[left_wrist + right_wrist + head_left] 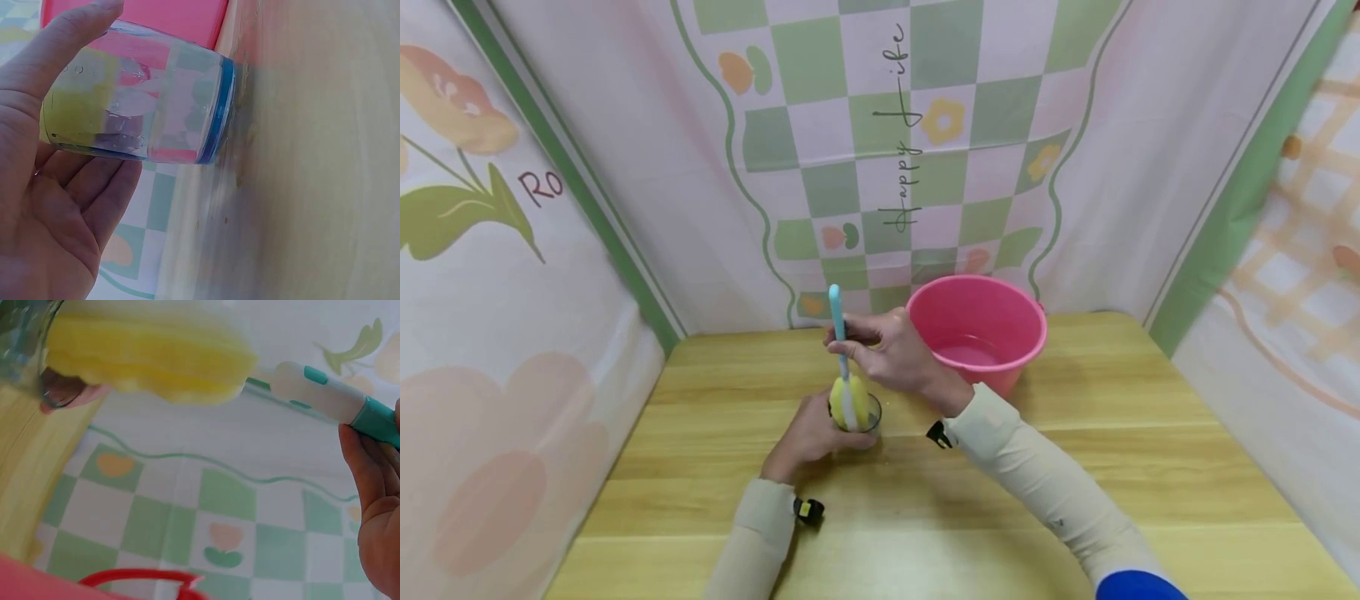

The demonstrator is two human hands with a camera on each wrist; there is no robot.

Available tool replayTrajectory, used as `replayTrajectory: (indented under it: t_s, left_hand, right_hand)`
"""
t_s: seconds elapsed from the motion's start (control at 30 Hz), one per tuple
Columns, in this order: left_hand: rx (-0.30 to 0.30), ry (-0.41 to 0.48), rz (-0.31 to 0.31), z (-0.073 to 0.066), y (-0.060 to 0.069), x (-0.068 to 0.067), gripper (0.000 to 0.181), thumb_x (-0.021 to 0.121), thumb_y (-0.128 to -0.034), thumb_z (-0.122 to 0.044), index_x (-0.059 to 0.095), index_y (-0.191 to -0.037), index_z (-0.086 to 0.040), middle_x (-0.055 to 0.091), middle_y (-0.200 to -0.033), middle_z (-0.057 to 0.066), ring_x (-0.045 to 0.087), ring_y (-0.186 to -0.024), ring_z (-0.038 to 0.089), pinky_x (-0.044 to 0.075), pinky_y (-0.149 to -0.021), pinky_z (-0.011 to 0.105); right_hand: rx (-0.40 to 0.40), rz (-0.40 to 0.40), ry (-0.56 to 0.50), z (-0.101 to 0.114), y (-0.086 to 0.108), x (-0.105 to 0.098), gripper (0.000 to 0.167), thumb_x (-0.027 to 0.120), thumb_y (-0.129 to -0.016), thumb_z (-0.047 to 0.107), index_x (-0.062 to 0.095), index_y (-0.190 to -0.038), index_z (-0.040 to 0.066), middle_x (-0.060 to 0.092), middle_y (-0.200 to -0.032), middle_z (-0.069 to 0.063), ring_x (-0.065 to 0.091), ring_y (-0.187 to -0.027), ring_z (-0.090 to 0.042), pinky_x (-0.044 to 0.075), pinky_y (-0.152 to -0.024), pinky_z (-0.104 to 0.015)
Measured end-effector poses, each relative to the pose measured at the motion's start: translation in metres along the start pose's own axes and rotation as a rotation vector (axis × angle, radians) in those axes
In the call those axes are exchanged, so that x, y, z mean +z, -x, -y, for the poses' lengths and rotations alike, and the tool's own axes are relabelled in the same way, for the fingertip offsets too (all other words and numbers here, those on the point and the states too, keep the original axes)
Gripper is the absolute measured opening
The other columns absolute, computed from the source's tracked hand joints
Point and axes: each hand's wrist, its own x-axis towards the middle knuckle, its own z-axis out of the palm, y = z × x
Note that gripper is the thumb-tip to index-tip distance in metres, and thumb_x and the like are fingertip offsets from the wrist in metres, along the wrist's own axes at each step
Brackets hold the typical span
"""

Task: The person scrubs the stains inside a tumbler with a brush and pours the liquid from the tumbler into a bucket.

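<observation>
Sponge brush: a long-handled cup brush (846, 367) is held nearly upright over the table, its sponge end lowermost.
Sponge head: a thick yellow sponge (150, 362) with a wavy edge is seen, a whitish band run along it; its lower end is set inside the glass, well short of the base, and the rest is left above the rim.
Handle: a slim teal and white handle (331, 394) is joined to the sponge, with teal inlays on the white part.
Drinking glass: a clear tumbler (181, 100) is held with its mouth up, tinted blue at the thick base and dotted with droplets; whether the table is touched by the base cannot be told.
Left hand: the glass is held in the grip of the left hand (820, 429), thumb on one side and fingers on the other.
Right hand: the handle is pinched between thumb and fingers in the grip of the right hand (898, 354).
Pink bucket: a round bucket (977, 367) with a red handle is placed on the right, just beyond the right wrist.
Table: a wood-grain surface (700, 467) is marked by small specks near the glass.
</observation>
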Motion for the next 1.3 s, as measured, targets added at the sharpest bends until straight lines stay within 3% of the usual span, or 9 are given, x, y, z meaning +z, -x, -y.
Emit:
replayTrajectory:
  t_s: [0.13,0.4,0.63,0.8,1.1,1.3]
  left_hand:
    - [0.007,0.039,0.009,-0.001,0.000,-0.001,0.055,0.097,-0.0734,-0.044,0.069,-0.117,-0.026,0.074,-0.106,-0.009,0.069,-0.100,0.013,0.057,-0.092,0.038]
    - [-0.029,0.058,0.020,-0.005,0.001,-0.002,0.076,0.098,-0.0723,-0.045,0.064,-0.137,-0.021,0.075,-0.120,-0.007,0.070,-0.109,0.015,0.056,-0.099,0.044]
    - [-0.011,0.046,0.008,-0.006,0.001,-0.001,0.056,0.097,-0.0737,-0.041,0.069,-0.120,-0.026,0.076,-0.109,-0.009,0.069,-0.102,0.014,0.056,-0.093,0.039]
    - [-0.001,0.023,0.000,-0.005,0.001,0.000,0.046,0.097,-0.0744,-0.038,0.069,-0.109,-0.030,0.073,-0.098,-0.009,0.068,-0.093,0.015,0.056,-0.088,0.038]
    - [-0.017,0.062,0.012,-0.003,0.001,-0.001,0.058,0.098,-0.0731,-0.042,0.070,-0.120,-0.024,0.076,-0.112,-0.008,0.071,-0.106,0.014,0.056,-0.098,0.042]
    - [-0.036,0.049,0.017,-0.004,0.000,0.000,0.074,0.097,-0.0738,-0.044,0.065,-0.136,-0.020,0.075,-0.121,-0.005,0.070,-0.113,0.016,0.055,-0.103,0.047]
  right_hand:
    - [0.059,-0.017,-0.001,-0.009,0.005,-0.004,0.006,0.077,-0.095,0.003,0.078,-0.100,0.000,0.081,-0.091,-0.009,0.081,-0.086,-0.018,0.064,-0.076,-0.024]
    - [0.013,-0.020,0.019,-0.002,0.015,-0.013,0.007,0.078,-0.090,-0.005,0.076,-0.096,-0.002,0.081,-0.088,-0.012,0.082,-0.083,-0.023,0.063,-0.075,-0.023]
    - [-0.039,-0.024,0.006,0.012,0.008,-0.007,0.011,0.079,-0.091,-0.003,0.078,-0.102,-0.003,0.081,-0.091,-0.012,0.082,-0.086,-0.020,0.063,-0.077,-0.024]
    - [-0.087,-0.014,0.040,0.009,0.001,0.000,0.015,0.080,-0.091,-0.001,0.078,-0.106,-0.003,0.082,-0.092,-0.011,0.082,-0.087,-0.019,0.063,-0.079,-0.022]
    - [0.023,-0.028,0.039,-0.012,0.007,-0.006,0.007,0.077,-0.093,0.000,0.078,-0.100,-0.002,0.081,-0.090,-0.011,0.081,-0.084,-0.018,0.063,-0.075,-0.022]
    - [0.048,-0.067,0.030,-0.010,0.016,-0.018,0.005,0.078,-0.091,-0.003,0.078,-0.096,-0.002,0.080,-0.083,-0.009,0.081,-0.078,-0.020,0.064,-0.071,-0.026]
